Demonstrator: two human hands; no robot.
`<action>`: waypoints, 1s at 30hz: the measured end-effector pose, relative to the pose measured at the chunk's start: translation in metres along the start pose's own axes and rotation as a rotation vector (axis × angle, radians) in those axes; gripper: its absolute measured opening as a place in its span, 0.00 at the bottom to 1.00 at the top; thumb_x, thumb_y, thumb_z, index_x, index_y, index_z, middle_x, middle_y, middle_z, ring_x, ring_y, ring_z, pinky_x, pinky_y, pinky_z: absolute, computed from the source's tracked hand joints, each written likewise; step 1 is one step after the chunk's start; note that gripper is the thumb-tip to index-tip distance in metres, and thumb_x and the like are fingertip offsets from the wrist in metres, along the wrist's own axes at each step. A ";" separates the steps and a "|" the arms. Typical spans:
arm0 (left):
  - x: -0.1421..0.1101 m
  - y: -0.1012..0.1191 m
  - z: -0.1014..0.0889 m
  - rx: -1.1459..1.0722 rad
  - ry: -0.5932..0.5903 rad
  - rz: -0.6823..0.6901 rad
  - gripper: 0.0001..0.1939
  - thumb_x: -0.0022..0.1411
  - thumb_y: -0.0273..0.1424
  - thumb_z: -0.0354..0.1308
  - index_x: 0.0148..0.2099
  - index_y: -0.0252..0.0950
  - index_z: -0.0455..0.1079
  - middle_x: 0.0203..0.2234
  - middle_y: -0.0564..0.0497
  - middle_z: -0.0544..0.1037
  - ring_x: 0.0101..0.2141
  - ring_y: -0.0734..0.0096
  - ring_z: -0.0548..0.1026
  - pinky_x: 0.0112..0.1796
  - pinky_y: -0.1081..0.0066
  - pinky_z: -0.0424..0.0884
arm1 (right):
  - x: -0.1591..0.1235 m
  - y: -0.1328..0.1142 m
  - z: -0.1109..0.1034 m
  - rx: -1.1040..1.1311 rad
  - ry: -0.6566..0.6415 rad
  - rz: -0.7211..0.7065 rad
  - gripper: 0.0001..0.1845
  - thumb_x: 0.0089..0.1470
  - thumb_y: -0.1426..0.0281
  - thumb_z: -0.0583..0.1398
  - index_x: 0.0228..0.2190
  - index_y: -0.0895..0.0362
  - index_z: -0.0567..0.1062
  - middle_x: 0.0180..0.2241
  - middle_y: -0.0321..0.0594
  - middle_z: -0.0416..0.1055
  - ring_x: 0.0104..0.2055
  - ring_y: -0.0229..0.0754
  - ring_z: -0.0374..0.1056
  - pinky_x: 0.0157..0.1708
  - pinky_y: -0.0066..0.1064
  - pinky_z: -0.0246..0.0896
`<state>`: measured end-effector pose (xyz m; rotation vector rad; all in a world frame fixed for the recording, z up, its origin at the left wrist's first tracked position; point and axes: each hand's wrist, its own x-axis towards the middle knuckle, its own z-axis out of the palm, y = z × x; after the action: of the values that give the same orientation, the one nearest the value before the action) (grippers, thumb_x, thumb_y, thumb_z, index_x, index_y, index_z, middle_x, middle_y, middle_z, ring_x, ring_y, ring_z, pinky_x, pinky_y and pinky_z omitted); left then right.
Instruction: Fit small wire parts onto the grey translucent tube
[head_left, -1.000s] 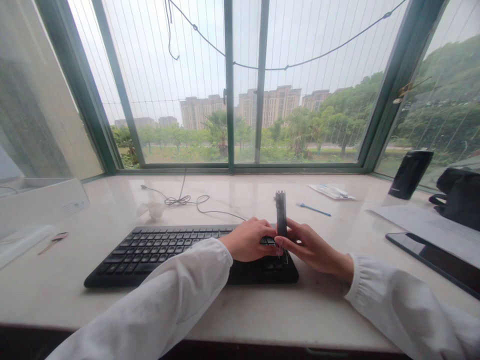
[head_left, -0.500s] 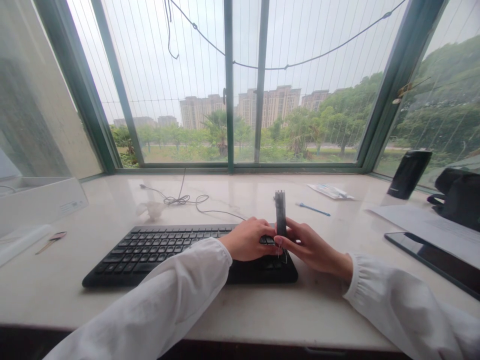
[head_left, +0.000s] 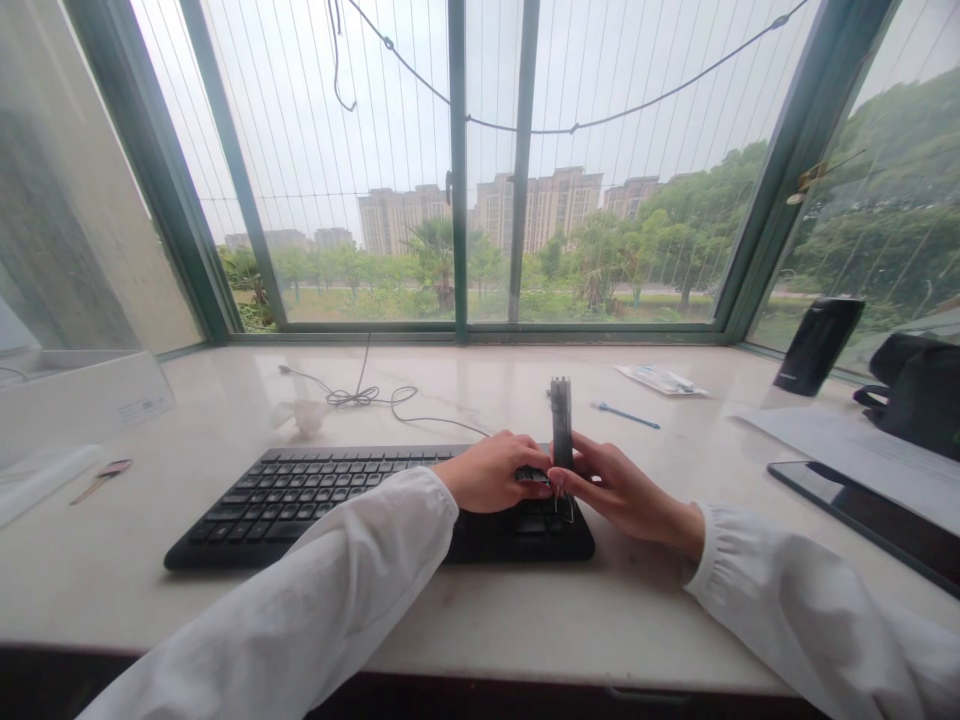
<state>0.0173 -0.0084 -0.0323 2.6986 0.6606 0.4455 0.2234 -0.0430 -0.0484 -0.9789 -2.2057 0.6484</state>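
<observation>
Item: narrow dark rectangular block (head_left: 561, 420), upright, just behind the right end of the black keyboard (head_left: 300, 510). Right hand (head_left: 619, 490): fingers curled, closed around the block's lower part. Left hand (head_left: 487, 472): palm down over the keyboard's right end, fingertips just beside the block's base; grip cannot be told. Thin wire loops (head_left: 564, 507) below the block. White sleeves (head_left: 277, 590) on both forearms.

Beyond our fingers (head_left: 577, 470) we face a green-framed window (head_left: 457, 200) above a marble sill (head_left: 480, 375), with towers (head_left: 551, 205) and trees (head_left: 675, 235) outside under grey daylight.
</observation>
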 end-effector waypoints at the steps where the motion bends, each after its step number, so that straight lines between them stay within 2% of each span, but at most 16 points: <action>1: -0.001 0.000 -0.002 -0.014 -0.019 0.012 0.08 0.64 0.32 0.59 0.43 0.39 0.76 0.41 0.49 0.76 0.44 0.68 0.73 0.49 0.71 0.64 | 0.000 0.000 0.000 -0.003 0.000 0.004 0.22 0.61 0.51 0.54 0.38 0.58 0.68 0.21 0.33 0.65 0.22 0.34 0.52 0.21 0.26 0.46; 5: -0.005 -0.001 -0.016 -0.148 -0.117 0.059 0.11 0.64 0.27 0.58 0.48 0.39 0.75 0.45 0.48 0.75 0.47 0.70 0.72 0.52 0.72 0.64 | -0.001 0.000 -0.001 -0.014 0.003 0.017 0.22 0.60 0.50 0.54 0.35 0.58 0.67 0.21 0.33 0.63 0.23 0.34 0.52 0.22 0.26 0.47; 9: -0.017 -0.005 -0.043 -0.178 -0.140 0.008 0.14 0.63 0.29 0.59 0.51 0.42 0.74 0.47 0.50 0.75 0.48 0.71 0.72 0.51 0.73 0.63 | -0.002 0.002 -0.001 -0.021 0.007 0.008 0.20 0.62 0.52 0.53 0.35 0.58 0.66 0.20 0.31 0.58 0.23 0.33 0.47 0.22 0.27 0.44; 11: -0.026 -0.011 -0.059 -0.129 -0.157 -0.059 0.11 0.61 0.31 0.61 0.47 0.42 0.76 0.43 0.51 0.76 0.44 0.72 0.73 0.47 0.74 0.65 | -0.002 0.003 -0.001 -0.013 0.002 0.012 0.19 0.62 0.53 0.53 0.36 0.58 0.66 0.20 0.30 0.56 0.23 0.33 0.46 0.21 0.27 0.44; 14: -0.038 -0.019 -0.078 -0.065 -0.296 -0.192 0.09 0.56 0.35 0.66 0.41 0.42 0.78 0.36 0.55 0.77 0.36 0.74 0.72 0.39 0.76 0.65 | -0.003 0.004 -0.002 -0.001 -0.008 0.023 0.19 0.62 0.53 0.53 0.37 0.57 0.66 0.20 0.31 0.57 0.23 0.34 0.47 0.21 0.27 0.44; 16: -0.044 -0.022 -0.085 -0.069 -0.366 -0.208 0.09 0.53 0.36 0.68 0.38 0.41 0.79 0.31 0.56 0.76 0.33 0.74 0.70 0.34 0.77 0.63 | -0.004 0.004 -0.002 -0.010 -0.008 0.029 0.19 0.62 0.52 0.53 0.36 0.56 0.66 0.20 0.32 0.59 0.23 0.34 0.49 0.21 0.28 0.45; 19: -0.046 -0.020 -0.087 -0.137 -0.478 -0.197 0.07 0.54 0.33 0.66 0.37 0.42 0.80 0.30 0.56 0.76 0.30 0.75 0.68 0.32 0.76 0.61 | -0.005 0.006 -0.002 -0.016 -0.002 0.034 0.18 0.62 0.52 0.54 0.35 0.55 0.65 0.20 0.32 0.59 0.22 0.34 0.48 0.21 0.28 0.44; 21: -0.046 -0.015 -0.086 -0.140 -0.532 -0.226 0.09 0.52 0.31 0.67 0.38 0.44 0.80 0.28 0.57 0.75 0.30 0.75 0.67 0.31 0.76 0.60 | -0.005 0.006 -0.003 -0.022 0.009 0.038 0.18 0.61 0.52 0.54 0.34 0.55 0.65 0.20 0.32 0.59 0.22 0.34 0.48 0.20 0.28 0.44; 26: -0.043 -0.005 -0.081 -0.110 -0.537 -0.296 0.12 0.49 0.33 0.69 0.40 0.45 0.80 0.28 0.59 0.74 0.34 0.73 0.70 0.32 0.78 0.60 | -0.005 0.008 -0.003 -0.023 0.017 0.033 0.18 0.61 0.52 0.54 0.33 0.54 0.64 0.19 0.30 0.57 0.21 0.34 0.45 0.19 0.28 0.41; 30: -0.041 -0.002 -0.078 -0.088 -0.537 -0.310 0.13 0.47 0.35 0.71 0.39 0.46 0.81 0.26 0.59 0.70 0.28 0.77 0.68 0.29 0.78 0.59 | -0.005 0.009 -0.002 -0.010 0.010 0.043 0.17 0.61 0.53 0.55 0.34 0.55 0.64 0.19 0.30 0.57 0.21 0.33 0.45 0.19 0.28 0.41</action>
<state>-0.0469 -0.0087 0.0280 2.4092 0.8431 -0.3109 0.2320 -0.0411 -0.0544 -1.0350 -2.1871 0.6509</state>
